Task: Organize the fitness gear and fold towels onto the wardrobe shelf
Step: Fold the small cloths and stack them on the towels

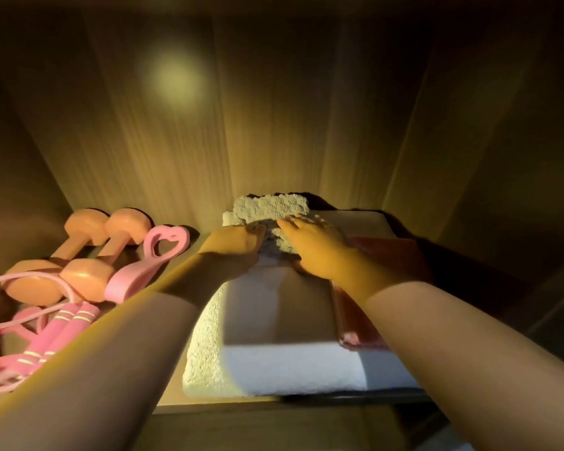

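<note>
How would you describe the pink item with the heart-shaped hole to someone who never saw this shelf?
On the wardrobe shelf, look at the left side. Right of the two orange dumbbells and behind the pink jump rope lies the pink trainer. Only it has a heart-shaped hole at its far end.

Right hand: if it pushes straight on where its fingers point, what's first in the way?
The right hand would probably meet the raised back part of the small beige terry towel it touches; behind that, the wooden back wall. Depth is unclear.
</note>
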The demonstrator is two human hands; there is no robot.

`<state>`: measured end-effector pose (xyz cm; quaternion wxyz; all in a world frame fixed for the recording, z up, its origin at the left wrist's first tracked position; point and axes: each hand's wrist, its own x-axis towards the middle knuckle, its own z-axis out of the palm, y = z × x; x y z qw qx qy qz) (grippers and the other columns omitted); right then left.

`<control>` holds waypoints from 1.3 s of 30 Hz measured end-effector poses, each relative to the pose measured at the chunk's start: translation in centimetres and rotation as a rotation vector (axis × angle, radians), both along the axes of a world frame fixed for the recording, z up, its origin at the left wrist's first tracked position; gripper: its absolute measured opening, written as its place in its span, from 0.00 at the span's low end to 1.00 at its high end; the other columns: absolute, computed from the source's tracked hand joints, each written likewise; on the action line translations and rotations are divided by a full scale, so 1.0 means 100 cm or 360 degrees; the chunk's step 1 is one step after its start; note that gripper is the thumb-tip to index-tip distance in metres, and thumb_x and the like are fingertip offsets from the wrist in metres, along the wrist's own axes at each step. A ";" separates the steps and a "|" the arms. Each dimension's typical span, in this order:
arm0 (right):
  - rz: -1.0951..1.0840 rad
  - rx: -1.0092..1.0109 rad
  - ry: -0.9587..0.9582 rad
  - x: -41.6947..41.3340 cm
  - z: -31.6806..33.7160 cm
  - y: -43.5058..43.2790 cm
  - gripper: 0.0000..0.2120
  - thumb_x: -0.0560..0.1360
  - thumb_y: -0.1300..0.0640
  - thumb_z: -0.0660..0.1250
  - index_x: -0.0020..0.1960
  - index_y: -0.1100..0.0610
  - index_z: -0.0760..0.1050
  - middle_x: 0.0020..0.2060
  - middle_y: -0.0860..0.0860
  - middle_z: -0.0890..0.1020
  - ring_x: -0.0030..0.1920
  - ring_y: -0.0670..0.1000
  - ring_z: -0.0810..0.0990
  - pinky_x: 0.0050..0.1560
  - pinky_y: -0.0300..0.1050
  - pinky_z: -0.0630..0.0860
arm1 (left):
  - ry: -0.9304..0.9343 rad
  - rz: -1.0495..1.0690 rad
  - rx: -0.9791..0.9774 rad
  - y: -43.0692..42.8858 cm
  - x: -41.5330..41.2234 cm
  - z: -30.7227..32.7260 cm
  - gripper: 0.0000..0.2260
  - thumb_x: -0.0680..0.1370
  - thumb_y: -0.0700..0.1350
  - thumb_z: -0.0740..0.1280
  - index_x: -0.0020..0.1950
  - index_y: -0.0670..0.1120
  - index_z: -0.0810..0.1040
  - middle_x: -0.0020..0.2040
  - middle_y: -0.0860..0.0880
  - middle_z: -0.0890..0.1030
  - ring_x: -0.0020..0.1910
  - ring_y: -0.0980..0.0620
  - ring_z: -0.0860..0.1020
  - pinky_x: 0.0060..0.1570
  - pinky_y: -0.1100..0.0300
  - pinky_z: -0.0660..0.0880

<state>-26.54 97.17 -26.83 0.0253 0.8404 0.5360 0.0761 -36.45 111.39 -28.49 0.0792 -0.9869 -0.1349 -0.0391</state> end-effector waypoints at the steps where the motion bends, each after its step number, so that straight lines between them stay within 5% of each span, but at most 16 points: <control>1: -0.0025 0.0037 -0.0039 -0.001 -0.001 0.003 0.36 0.76 0.64 0.65 0.78 0.58 0.51 0.76 0.55 0.61 0.75 0.57 0.59 0.73 0.53 0.59 | -0.0008 0.0023 0.0001 0.002 0.001 0.003 0.17 0.78 0.42 0.60 0.67 0.42 0.68 0.59 0.41 0.79 0.52 0.40 0.79 0.41 0.54 0.71; 5: -0.0147 0.0089 -0.0110 -0.005 -0.008 0.016 0.24 0.79 0.65 0.57 0.75 0.60 0.59 0.70 0.58 0.69 0.69 0.60 0.69 0.64 0.54 0.68 | -0.0044 0.0032 -0.0018 0.006 0.001 0.007 0.15 0.78 0.43 0.60 0.65 0.44 0.69 0.55 0.41 0.80 0.49 0.40 0.79 0.39 0.55 0.71; 9: -0.0172 0.0154 -0.0087 -0.005 -0.008 0.016 0.19 0.78 0.64 0.58 0.69 0.60 0.65 0.63 0.58 0.75 0.61 0.60 0.75 0.49 0.49 0.70 | -0.0137 -0.0010 -0.0059 0.002 -0.007 -0.001 0.27 0.77 0.55 0.63 0.72 0.46 0.64 0.65 0.45 0.75 0.59 0.43 0.76 0.54 0.53 0.73; 12: -0.0206 0.0225 -0.0119 -0.002 -0.006 0.015 0.19 0.78 0.65 0.57 0.68 0.60 0.67 0.59 0.58 0.78 0.56 0.61 0.78 0.42 0.46 0.64 | -0.0275 0.0006 -0.0033 0.006 -0.003 -0.009 0.25 0.79 0.50 0.61 0.75 0.47 0.62 0.71 0.46 0.71 0.68 0.46 0.70 0.62 0.51 0.69; 18: -0.0295 0.0340 -0.0121 -0.004 0.003 0.013 0.21 0.79 0.64 0.56 0.72 0.58 0.65 0.61 0.58 0.77 0.54 0.61 0.80 0.42 0.49 0.72 | -0.0454 0.0004 0.0056 0.002 -0.001 0.004 0.22 0.82 0.41 0.54 0.77 0.46 0.61 0.76 0.46 0.65 0.75 0.47 0.64 0.69 0.55 0.63; 21: -0.0210 0.0512 -0.0246 -0.017 0.011 0.004 0.22 0.71 0.65 0.69 0.65 0.60 0.75 0.54 0.58 0.83 0.46 0.59 0.84 0.36 0.47 0.78 | -0.0515 0.0022 0.0124 -0.007 -0.016 0.021 0.22 0.80 0.38 0.57 0.76 0.40 0.63 0.75 0.40 0.65 0.74 0.43 0.65 0.71 0.52 0.61; 24: -0.0110 0.0556 -0.0412 -0.032 0.010 -0.012 0.26 0.55 0.65 0.80 0.53 0.60 0.83 0.46 0.56 0.86 0.36 0.53 0.85 0.26 0.41 0.76 | -0.0690 -0.0131 0.0334 -0.022 -0.044 0.028 0.20 0.78 0.37 0.55 0.69 0.33 0.71 0.67 0.33 0.73 0.65 0.36 0.74 0.64 0.46 0.71; 27: 0.0008 0.0567 -0.0363 -0.058 0.007 -0.040 0.29 0.61 0.67 0.78 0.62 0.64 0.78 0.60 0.59 0.81 0.54 0.55 0.83 0.46 0.44 0.81 | -0.0769 -0.0249 0.0443 -0.044 -0.077 0.019 0.21 0.78 0.38 0.53 0.67 0.32 0.73 0.66 0.32 0.74 0.64 0.34 0.75 0.63 0.42 0.72; 29: 0.0011 0.0267 -0.0192 -0.082 -0.005 -0.063 0.31 0.75 0.72 0.59 0.77 0.64 0.56 0.76 0.60 0.59 0.75 0.55 0.63 0.70 0.45 0.65 | -0.0763 -0.0309 0.0471 -0.063 -0.101 -0.002 0.20 0.76 0.36 0.58 0.67 0.33 0.74 0.66 0.33 0.74 0.65 0.35 0.74 0.64 0.42 0.72; 30: 0.0038 0.0113 -0.0149 -0.093 -0.014 -0.077 0.33 0.77 0.72 0.51 0.79 0.61 0.46 0.78 0.57 0.48 0.78 0.54 0.52 0.74 0.45 0.56 | -0.0726 -0.0341 0.0470 -0.071 -0.113 -0.016 0.20 0.75 0.36 0.61 0.67 0.34 0.74 0.66 0.34 0.74 0.65 0.36 0.75 0.64 0.42 0.72; 33: 0.0081 0.0025 0.0037 -0.121 -0.024 -0.105 0.33 0.79 0.68 0.56 0.79 0.60 0.42 0.78 0.57 0.44 0.78 0.55 0.46 0.76 0.48 0.52 | -0.0605 -0.0418 0.0392 -0.090 -0.140 -0.040 0.21 0.75 0.38 0.58 0.68 0.36 0.74 0.67 0.36 0.74 0.66 0.39 0.74 0.64 0.43 0.70; 39: -0.0012 0.0000 0.0177 -0.127 -0.023 -0.104 0.33 0.80 0.64 0.57 0.79 0.58 0.44 0.79 0.56 0.46 0.79 0.53 0.45 0.76 0.47 0.55 | -0.0356 -0.0319 0.0193 -0.094 -0.139 -0.034 0.28 0.66 0.38 0.75 0.66 0.37 0.76 0.65 0.37 0.76 0.64 0.40 0.76 0.62 0.45 0.73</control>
